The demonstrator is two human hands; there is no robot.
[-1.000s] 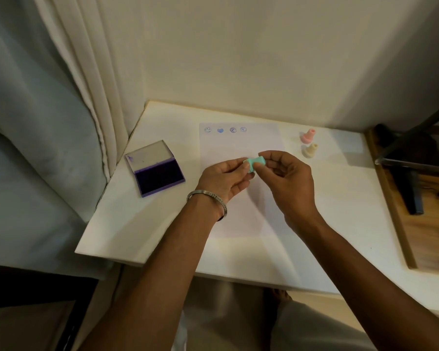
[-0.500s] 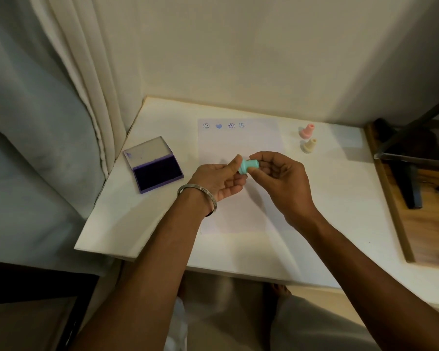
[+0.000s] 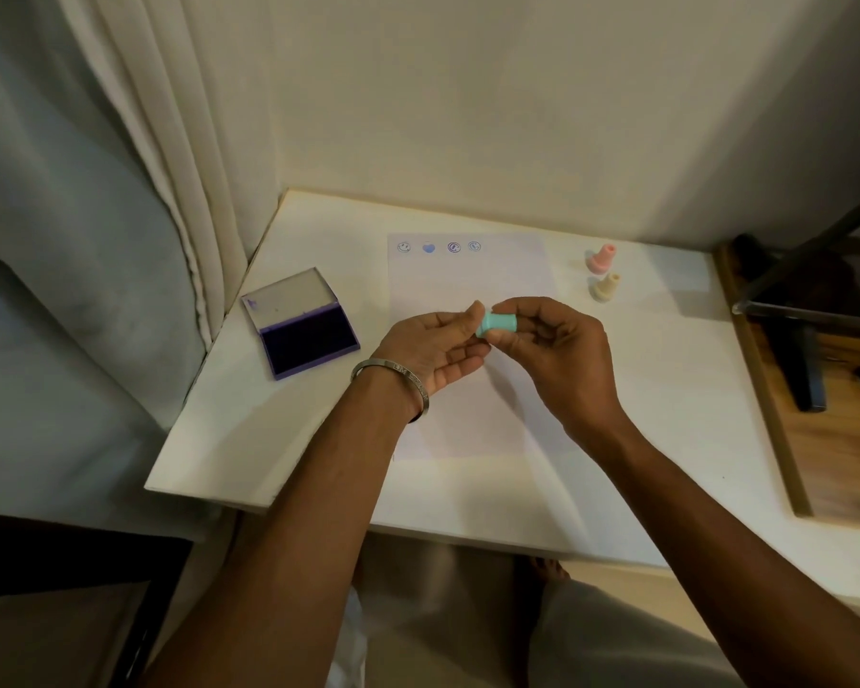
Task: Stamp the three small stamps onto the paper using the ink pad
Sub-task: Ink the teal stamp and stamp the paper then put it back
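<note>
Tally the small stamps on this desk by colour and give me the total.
Teal stamp: 1
Pink stamp: 1
Cream stamp: 1
Total: 3

Table (image 3: 269, 439): paper (image 3: 467, 280), ink pad (image 3: 301, 322), pink stamp (image 3: 601, 258), cream stamp (image 3: 605, 288)

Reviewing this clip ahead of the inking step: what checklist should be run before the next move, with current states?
1. Right hand grips teal stamp: ok.
2. Left hand clear of it: not ok, thumb touches one end.
3. Stamp face pointing down: not ok, it lies sideways.
4. Pad open: ok.
5. Paper has bare space below its marks: ok.
6. Pink stamp and cream stamp stand clear, right of paper: ok.
</note>
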